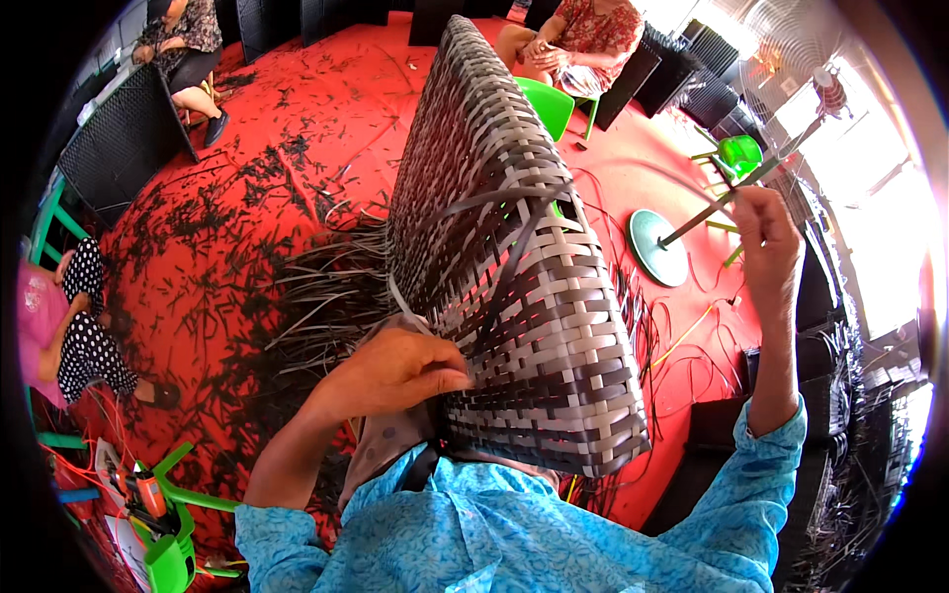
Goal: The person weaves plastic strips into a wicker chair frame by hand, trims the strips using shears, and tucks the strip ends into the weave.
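Head view: woven panel (583,341), thick and box-edged, in grey and brown flat strips, stands on edge, tilted, just in front of the person's body, its lower end near the lap and its top reaching up the middle. Left hand (410,366) lies against the panel's near left side, fingers curled under, thumb toward the weave; cannot tell whether it grips a strip there. Right hand (771,235) is raised well apart from the panel, out to the right, thumb and fingertips pinched together on a thin strip (660,170), blurred, which arcs back toward the panel's upper edge. A dark band (494,201) crosses the weave loosely near that edge. Loose strip ends (331,287) fan out left of the panel, over a red floor (381,94) littered with dark scraps. Beyond the panel, a seated person in a red patterned top (603,30), near a green chair (546,107). Right of the panel, round fan base (652,252). Far left, another seated person in spotted trousers (89,361). Black woven panels (129,138) lean at upper left.
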`<state>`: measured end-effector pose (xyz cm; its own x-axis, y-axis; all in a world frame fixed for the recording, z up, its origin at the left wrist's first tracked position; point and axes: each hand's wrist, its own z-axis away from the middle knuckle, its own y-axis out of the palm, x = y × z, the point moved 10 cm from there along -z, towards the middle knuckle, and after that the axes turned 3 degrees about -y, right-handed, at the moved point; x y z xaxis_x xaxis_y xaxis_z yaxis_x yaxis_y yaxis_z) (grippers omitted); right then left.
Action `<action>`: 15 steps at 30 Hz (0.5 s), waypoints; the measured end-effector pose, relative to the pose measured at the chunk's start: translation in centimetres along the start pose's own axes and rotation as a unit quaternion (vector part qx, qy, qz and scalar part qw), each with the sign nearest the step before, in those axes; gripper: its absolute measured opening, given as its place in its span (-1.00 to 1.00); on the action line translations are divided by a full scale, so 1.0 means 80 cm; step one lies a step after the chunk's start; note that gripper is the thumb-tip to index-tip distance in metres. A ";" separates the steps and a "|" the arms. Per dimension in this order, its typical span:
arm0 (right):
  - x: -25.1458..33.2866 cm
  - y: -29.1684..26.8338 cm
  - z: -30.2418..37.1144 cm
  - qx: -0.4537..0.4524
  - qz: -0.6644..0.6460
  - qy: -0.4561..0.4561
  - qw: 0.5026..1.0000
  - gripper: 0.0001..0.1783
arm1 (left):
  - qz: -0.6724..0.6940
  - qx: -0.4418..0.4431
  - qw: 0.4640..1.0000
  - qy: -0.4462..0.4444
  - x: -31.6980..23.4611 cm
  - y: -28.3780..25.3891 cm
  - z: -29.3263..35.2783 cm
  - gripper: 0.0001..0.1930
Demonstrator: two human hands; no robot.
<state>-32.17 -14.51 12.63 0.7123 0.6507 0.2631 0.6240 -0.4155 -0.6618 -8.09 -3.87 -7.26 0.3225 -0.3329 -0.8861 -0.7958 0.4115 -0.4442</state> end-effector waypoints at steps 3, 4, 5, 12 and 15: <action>-0.040 -0.007 0.001 -0.025 -0.039 0.044 0.998 -0.93 | -0.076 -0.042 0.996 -0.030 0.051 0.009 -0.001 -0.69; -0.028 0.003 0.003 0.008 0.005 0.029 1.000 -0.92 | -0.076 -0.044 0.996 -0.030 0.060 0.009 -0.001 -0.69; -0.019 0.010 0.006 0.041 0.050 0.013 0.998 -0.92 | 0.008 -0.082 0.994 -0.067 0.077 -0.004 0.000 -0.58; 0.001 0.039 0.030 0.130 -0.098 0.068 0.984 -0.89 | 0.120 -0.102 0.984 -0.087 0.023 -0.018 -0.012 -0.55; 0.009 0.054 0.037 0.188 -0.155 0.106 0.964 -0.89 | 0.139 -0.066 0.988 -0.029 0.000 -0.002 -0.007 -0.67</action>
<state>-29.91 -13.95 7.93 0.5855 0.5452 0.6000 0.6853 0.0626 -0.7256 -8.22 -4.46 -7.12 0.1078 -0.1715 -0.9793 -0.9162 0.3653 -0.1648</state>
